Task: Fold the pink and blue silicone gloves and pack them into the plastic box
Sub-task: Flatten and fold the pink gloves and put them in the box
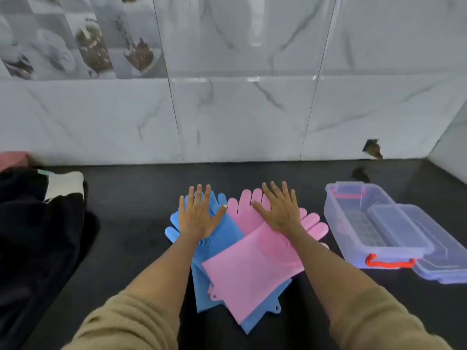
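Blue silicone gloves [202, 258] and pink silicone gloves [250, 271] lie flat and overlapping on the dark counter [131, 205], fingers pointing toward the wall. The pink ones lie partly over the blue ones. My left hand [199, 215] rests flat, fingers spread, on the blue gloves' finger end. My right hand [280, 208] rests flat, fingers spread, on the pink gloves' finger end. The clear plastic box [353, 223] with red handles stands open to the right, apart from the gloves.
The box's clear lid [444, 256] lies against its right side, and a smaller clear tray [394, 221] sits inside the box. Dark and white cloth [38, 218] is heaped at the left. A marble-tiled wall [240, 117] closes the counter's back and right.
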